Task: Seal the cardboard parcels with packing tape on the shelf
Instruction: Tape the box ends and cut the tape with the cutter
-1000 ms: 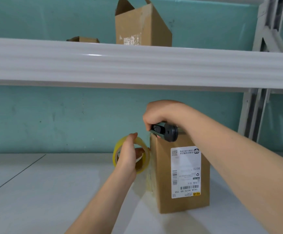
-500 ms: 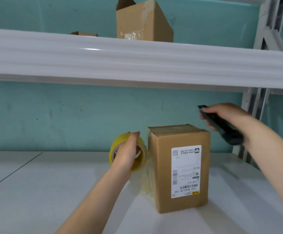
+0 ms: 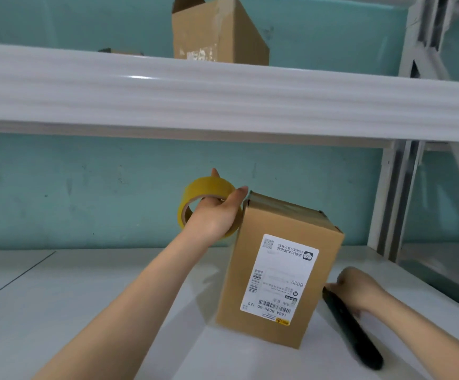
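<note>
Surface: white shelf board (image 3: 58, 311) fills the lower frame; white upper shelf (image 3: 223, 97) crosses the middle.
Room: teal wall (image 3: 72, 193) behind; an open cardboard box (image 3: 217, 34) at top centre.
Parcel: closed cardboard parcel (image 3: 277, 270), centre right, tilted, label facing the camera.
Left hand (image 3: 217, 218): raised, fingers gripping the yellow tape roll (image 3: 203, 193) against the parcel's upper left corner.
Right hand (image 3: 360, 289): low at right, fingers on a black cutter (image 3: 351, 330) lying on the board; grip unclear.

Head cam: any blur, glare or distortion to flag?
Head view: motion blur smears the black cutter and right hand; a small glare streak sits on the upper shelf edge; wide-angle bowing bends that edge; the parcel label stays fairly legible.
</note>
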A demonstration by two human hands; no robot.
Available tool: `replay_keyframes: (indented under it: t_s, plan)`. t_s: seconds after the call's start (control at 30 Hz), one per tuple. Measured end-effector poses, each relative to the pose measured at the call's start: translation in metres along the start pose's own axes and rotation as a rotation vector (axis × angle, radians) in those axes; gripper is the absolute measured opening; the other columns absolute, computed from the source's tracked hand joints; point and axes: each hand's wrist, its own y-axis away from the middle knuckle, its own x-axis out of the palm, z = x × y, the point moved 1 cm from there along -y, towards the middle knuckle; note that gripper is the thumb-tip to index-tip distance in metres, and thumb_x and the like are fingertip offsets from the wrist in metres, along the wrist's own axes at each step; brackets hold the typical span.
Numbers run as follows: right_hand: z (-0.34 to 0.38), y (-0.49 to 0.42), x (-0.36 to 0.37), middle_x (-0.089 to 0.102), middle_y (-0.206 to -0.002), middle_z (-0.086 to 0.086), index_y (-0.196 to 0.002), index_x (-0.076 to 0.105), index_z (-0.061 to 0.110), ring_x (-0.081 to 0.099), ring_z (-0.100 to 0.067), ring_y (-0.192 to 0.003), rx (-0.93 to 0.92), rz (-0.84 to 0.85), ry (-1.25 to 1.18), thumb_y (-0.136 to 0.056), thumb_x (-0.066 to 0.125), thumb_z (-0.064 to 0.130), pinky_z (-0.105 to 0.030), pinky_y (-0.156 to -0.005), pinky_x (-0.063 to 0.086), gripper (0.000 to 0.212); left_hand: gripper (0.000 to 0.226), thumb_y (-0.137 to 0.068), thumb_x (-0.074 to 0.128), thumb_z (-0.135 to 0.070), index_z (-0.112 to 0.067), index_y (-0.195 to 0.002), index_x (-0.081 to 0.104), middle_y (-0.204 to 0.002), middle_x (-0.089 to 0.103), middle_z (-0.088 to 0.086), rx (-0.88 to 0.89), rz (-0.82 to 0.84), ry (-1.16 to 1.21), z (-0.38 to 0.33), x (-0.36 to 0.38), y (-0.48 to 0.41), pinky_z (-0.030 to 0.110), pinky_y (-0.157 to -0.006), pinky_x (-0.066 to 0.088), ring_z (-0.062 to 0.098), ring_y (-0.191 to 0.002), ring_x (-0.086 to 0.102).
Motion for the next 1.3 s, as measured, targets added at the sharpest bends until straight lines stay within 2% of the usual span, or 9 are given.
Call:
replay_keyframes:
  t_s: [0.17,0.27,0.4,0.53,0.63,0.77,1.0,1.17,1.3]
  plan:
    - [0.062,0.046,-0.100,0.066,-0.110,-0.015,-0.110,0.065,0.006,0.059,-0.029,-0.106,-0.302,-0.282,-0.642,-0.090,0.056,0.040,-0.036,-0.084,0.045,0.041,0.073,-0.088,0.052,-0.047,-0.013,-0.147,0.026,-0.048,0.039,-0.027,0.063,0.029,-0.131,-0.008,0.001,0.001,0.010,-0.047,0.035,-0.001,-0.053,0.053]
    - [0.105,0.082,-0.129,0.031,-0.136,0.025,-0.145,0.022,0.041,0.029,0.000,-0.131,-0.604,0.127,-0.267,-0.059,0.062,0.072,-0.024,-0.105,0.026,0.101,0.067,-0.089,0.050,-0.048,-0.012,-0.143,0.035,-0.069,0.037,-0.035,0.104,0.057,-0.195,-0.017,0.006,0.003,0.010,-0.049,0.036,-0.001,-0.060,0.056]
    - [0.143,0.068,-0.116,0.030,-0.149,0.015,-0.148,0.004,0.036,0.033,-0.006,-0.135,-0.775,0.221,0.033,-0.047,0.076,0.065,-0.029,-0.112,0.030,0.128,0.059,-0.090,0.048,-0.045,-0.020,-0.143,0.037,-0.124,0.047,-0.025,0.141,0.108,-0.220,-0.025,0.010,0.006,0.024,-0.072,0.036,0.011,-0.091,0.059]
    - [0.135,0.059,-0.112,0.038,-0.144,0.013,-0.138,0.012,0.059,0.043,-0.007,-0.127,-0.792,0.271,-0.276,-0.044,0.081,0.048,-0.034,-0.107,0.038,0.117,0.061,-0.084,0.054,-0.054,-0.033,-0.139,0.040,-0.130,0.052,-0.016,0.053,0.030,-0.125,-0.023,-0.006,0.007,0.026,-0.088,0.035,0.013,-0.103,0.059]
    - [0.128,0.063,-0.113,0.037,-0.144,0.015,-0.132,0.018,0.066,0.043,-0.005,-0.127,-0.867,0.264,-0.337,-0.048,0.083,0.038,-0.033,-0.107,0.038,0.110,0.022,-0.084,0.043,-0.065,-0.046,-0.085,0.052,-0.140,0.051,0.004,0.003,0.000,-0.038,-0.028,-0.018,0.010,0.029,-0.094,0.033,0.013,-0.111,0.058]
    - [0.115,0.064,-0.119,0.044,-0.136,0.018,-0.130,0.029,0.065,0.046,-0.004,-0.125,-0.891,0.179,-0.544,-0.040,0.081,0.038,-0.028,-0.104,0.040,0.107,0.073,-0.089,0.035,-0.064,-0.021,-0.147,0.026,-0.146,0.042,0.007,0.125,-0.122,-0.218,-0.023,-0.038,0.000,0.024,-0.096,0.025,0.022,-0.130,0.043]
    - [0.097,0.057,-0.090,0.065,-0.116,0.009,-0.120,0.056,0.048,0.061,-0.011,-0.108,-0.975,0.140,-0.806,-0.037,0.083,0.030,-0.034,-0.096,0.048,0.088,0.074,-0.052,0.067,-0.064,-0.066,-0.121,0.040,-0.136,0.049,-0.017,-0.080,-0.144,0.141,0.012,-0.077,-0.008,0.038,-0.105,0.036,0.011,-0.114,0.054]
    - [0.093,0.043,-0.065,0.068,-0.102,0.003,-0.115,0.060,0.026,0.065,-0.020,-0.092,-0.971,0.207,-1.042,-0.038,0.081,0.019,-0.029,-0.076,0.053,0.080,0.016,-0.073,0.069,-0.050,-0.039,-0.083,0.064,-0.141,0.036,-0.025,-0.011,-0.197,-0.001,0.012,-0.093,0.010,0.025,-0.099,0.028,0.008,-0.126,0.045]
    - [0.084,0.036,-0.046,0.067,-0.096,0.004,-0.110,0.059,0.025,0.064,-0.020,-0.086,-0.899,0.232,-1.148,-0.036,0.080,0.018,-0.028,-0.070,0.054,0.077,0.034,-0.092,0.050,-0.044,-0.015,-0.089,0.067,-0.158,0.006,-0.012,-0.006,-0.030,-0.443,0.041,-0.084,0.014,0.024,-0.103,0.021,0.012,-0.137,0.033]
